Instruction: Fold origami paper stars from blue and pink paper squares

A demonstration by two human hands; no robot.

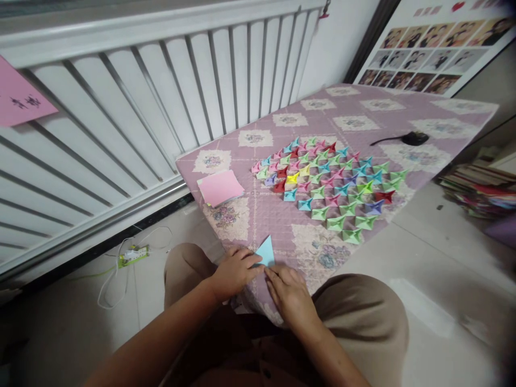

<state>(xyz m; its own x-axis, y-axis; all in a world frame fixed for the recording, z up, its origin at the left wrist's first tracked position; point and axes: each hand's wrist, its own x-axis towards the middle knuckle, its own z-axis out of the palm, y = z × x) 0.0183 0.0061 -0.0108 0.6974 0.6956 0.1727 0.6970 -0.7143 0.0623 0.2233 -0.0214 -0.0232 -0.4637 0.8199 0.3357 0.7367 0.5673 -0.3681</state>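
Note:
A blue piece of paper, folded to a pointed shape, lies at the near edge of the cloth-covered table. My left hand grips its left side with the fingers together. At its lower right edge, the fingers of my right hand are pressed together on the paper. Up and to the left sits a stack of pink paper sheets. Several rows of small folded paper pieces in green, pink, blue, red and yellow stand farther back on the right.
A black object with a thin tail lies at the right back of the table. The white radiator runs along the left. On the floor are a power strip and stacked books.

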